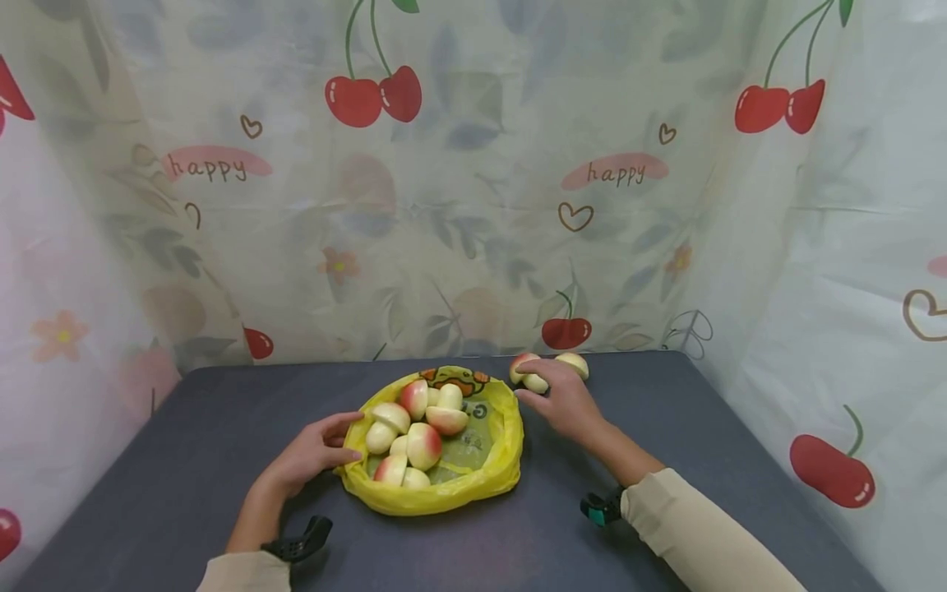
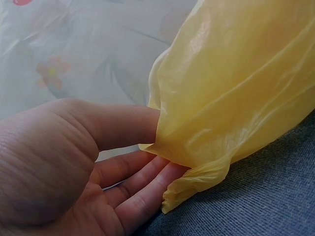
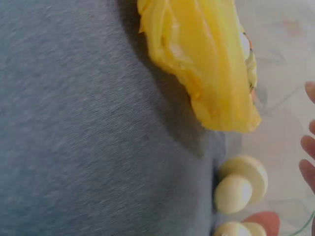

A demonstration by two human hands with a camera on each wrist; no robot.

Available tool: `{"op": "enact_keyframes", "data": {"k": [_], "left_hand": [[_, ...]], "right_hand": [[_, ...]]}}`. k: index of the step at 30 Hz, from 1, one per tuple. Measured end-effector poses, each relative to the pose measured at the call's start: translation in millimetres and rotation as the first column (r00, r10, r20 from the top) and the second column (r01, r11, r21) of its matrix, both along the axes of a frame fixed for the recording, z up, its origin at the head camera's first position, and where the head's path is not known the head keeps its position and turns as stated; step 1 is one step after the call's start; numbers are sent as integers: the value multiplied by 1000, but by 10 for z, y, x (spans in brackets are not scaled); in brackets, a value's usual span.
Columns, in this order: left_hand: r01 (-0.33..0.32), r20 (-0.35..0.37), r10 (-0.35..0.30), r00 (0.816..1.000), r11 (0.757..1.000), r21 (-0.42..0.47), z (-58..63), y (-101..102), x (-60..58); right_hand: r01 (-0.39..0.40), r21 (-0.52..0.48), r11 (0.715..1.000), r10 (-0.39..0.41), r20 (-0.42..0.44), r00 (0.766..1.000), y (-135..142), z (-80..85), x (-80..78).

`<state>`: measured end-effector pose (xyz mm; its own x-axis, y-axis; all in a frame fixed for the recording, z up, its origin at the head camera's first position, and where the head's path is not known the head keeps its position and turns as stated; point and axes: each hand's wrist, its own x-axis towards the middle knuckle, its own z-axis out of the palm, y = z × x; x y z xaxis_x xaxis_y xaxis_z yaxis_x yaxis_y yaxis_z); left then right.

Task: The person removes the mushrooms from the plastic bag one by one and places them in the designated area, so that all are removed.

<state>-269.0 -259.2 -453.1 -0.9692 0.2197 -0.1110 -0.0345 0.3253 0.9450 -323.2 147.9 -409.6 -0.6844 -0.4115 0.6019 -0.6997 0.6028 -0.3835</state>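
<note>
A yellow plastic bag [image 1: 510,469] lies spread open with its rim rolled down, a duck print showing at its back edge. Several toy mushrooms [image 1: 424,446] with white stems and red-tinged pale caps lie in it, mostly toward its left side. My left hand [image 1: 320,450] holds the bag's left rim; in the left wrist view the fingertips are hidden by the yellow film [image 2: 211,123]. At the back right of the bag, my right hand [image 1: 565,399] reaches over two more toy mushrooms [image 1: 573,364], its fingers apart and nothing held.
The dark grey table [image 1: 444,551] ends at a hanging curtain [image 1: 459,205] with cherry prints, which also runs along both sides. Each wrist wears a dark band; the right band [image 1: 601,510] has a teal part.
</note>
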Motion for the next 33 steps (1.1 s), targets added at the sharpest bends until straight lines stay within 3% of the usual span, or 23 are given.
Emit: {"op": "enact_keyframes", "data": {"k": [8, 16, 25, 33], "left_hand": [[15, 5, -15, 1000, 1000, 1, 0, -1, 4], [-16, 3, 16, 1000, 1000, -9, -4, 4, 1], [6, -7, -6, 1000, 1000, -9, 12, 6, 19], [18, -16, -18, 1000, 1000, -5, 6, -2, 22]], "right_hand": [[-71, 68, 995, 73, -25, 997, -177, 152, -25], [-106, 130, 986, 111, -30, 993, -389, 275, -77], [-152, 199, 968, 135, 96, 986, -635, 371, -163], [-203, 179, 963, 167, 198, 966, -830, 355, -291]]}}
